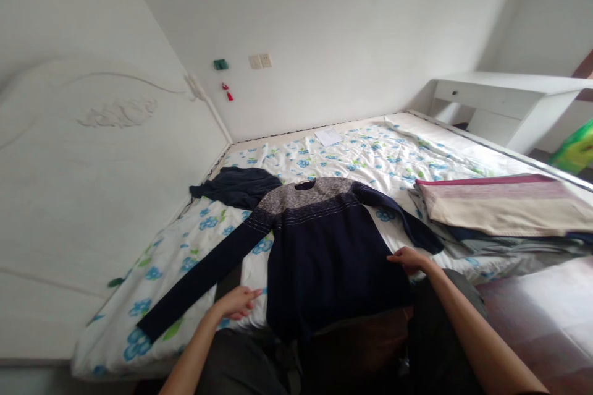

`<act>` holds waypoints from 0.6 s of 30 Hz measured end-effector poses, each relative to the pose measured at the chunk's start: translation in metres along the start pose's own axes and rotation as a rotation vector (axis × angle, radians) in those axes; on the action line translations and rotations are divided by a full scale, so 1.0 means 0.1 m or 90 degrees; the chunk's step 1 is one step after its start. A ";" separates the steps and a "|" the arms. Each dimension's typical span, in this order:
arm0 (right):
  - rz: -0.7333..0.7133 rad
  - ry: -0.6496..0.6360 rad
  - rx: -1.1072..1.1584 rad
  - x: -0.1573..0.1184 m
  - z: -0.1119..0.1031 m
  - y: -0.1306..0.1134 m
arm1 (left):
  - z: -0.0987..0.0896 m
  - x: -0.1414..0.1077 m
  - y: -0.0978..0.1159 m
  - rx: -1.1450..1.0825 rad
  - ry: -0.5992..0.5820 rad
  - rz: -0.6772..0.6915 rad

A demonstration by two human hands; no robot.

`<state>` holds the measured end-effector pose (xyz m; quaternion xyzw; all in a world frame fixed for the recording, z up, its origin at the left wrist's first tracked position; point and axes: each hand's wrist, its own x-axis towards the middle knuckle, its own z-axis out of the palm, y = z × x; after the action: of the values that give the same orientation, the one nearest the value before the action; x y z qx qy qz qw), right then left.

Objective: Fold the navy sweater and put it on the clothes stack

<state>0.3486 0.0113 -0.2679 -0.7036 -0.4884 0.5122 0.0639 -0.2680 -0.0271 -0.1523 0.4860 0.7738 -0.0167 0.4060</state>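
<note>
A navy sweater (324, 253) with a speckled grey yoke lies spread on the bed, its neck facing away from me. One sleeve reaches out to the lower left, the other bends to the right. My right hand (407, 260) pinches the sweater's right side edge near the hem. Just left of the sweater body, my left hand (238, 303) hovers over the sheet with its index finger stretched out and the other fingers loosely curled. It holds nothing, and a small gap separates it from the fabric. The hem hangs over the bed's front edge by my knees.
A crumpled dark garment (243, 186) lies beyond the left sleeve. Folded clothes (500, 206) are stacked on the right. The flowered sheet (185, 259) carries a white paper (328, 137) near the wall. A carved headboard (115, 197) stands left, a white desk (495, 95) back right.
</note>
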 end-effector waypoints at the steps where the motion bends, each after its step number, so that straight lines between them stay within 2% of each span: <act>1: 0.002 0.001 0.007 -0.01 -0.01 -0.01 | 0.19 0.04 0.09 -0.009 -0.029 -0.006; 3: 0.002 -0.001 0.016 -0.03 -0.02 -0.04 | 0.41 0.11 0.20 -0.067 -0.052 0.015; 6: -0.001 -0.005 0.023 -0.03 -0.03 -0.06 | 0.51 0.15 0.25 -0.179 -0.061 0.057; 11: 0.002 -0.024 -0.001 -0.02 -0.08 -0.02 | 0.42 0.10 0.16 -0.089 -0.112 0.020; 16: -0.013 -0.134 -0.038 -0.06 -0.16 0.06 | 0.22 0.02 0.00 0.036 -0.176 -0.034; 18: 0.001 -0.139 -0.017 -0.08 -0.18 0.06 | 0.19 0.02 -0.01 0.084 -0.181 -0.039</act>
<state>0.3664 0.0093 -0.2575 -0.6449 -0.4988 0.5791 0.0001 -0.2576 -0.0346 -0.1671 0.4805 0.7200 -0.1485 0.4782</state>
